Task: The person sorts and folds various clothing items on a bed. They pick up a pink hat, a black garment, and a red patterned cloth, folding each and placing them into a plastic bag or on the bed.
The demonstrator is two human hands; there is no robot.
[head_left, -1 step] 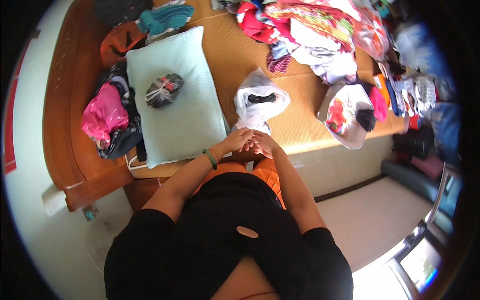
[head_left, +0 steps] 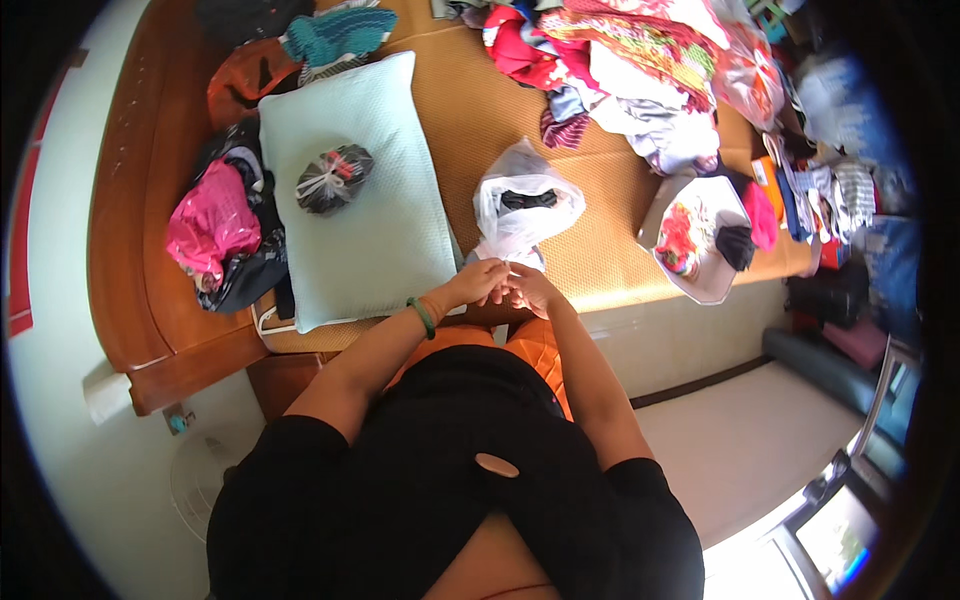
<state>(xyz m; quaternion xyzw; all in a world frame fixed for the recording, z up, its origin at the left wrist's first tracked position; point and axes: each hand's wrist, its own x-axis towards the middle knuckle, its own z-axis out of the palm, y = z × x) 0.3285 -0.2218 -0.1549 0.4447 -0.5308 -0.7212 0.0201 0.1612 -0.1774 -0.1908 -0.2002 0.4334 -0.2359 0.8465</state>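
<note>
My left hand (head_left: 485,284) and my right hand (head_left: 530,288) meet just in front of my lap, at the bed's near edge. Both have curled fingers pressed close together. Whatever is between the fingertips is too small to make out. Right beyond them stands a white plastic bag (head_left: 520,228), its mouth loosely spread and something black (head_left: 528,200) showing inside. The bag's near end reaches my fingertips; whether they grip it I cannot tell. To the left, a tied clear bag with dark contents (head_left: 335,180) lies on a pale green pillow (head_left: 380,240).
Left of the pillow are a pink plastic bag (head_left: 213,222) and dark clothes. A clothes heap (head_left: 640,75) covers the far right. A white box (head_left: 700,270) with a red patterned item and a black cloth sits near the bed's right edge. A fan (head_left: 197,483) stands lower left.
The view has shifted very slightly, so the bed and its things appear a little further right. My hands keep the same place and pose.
</note>
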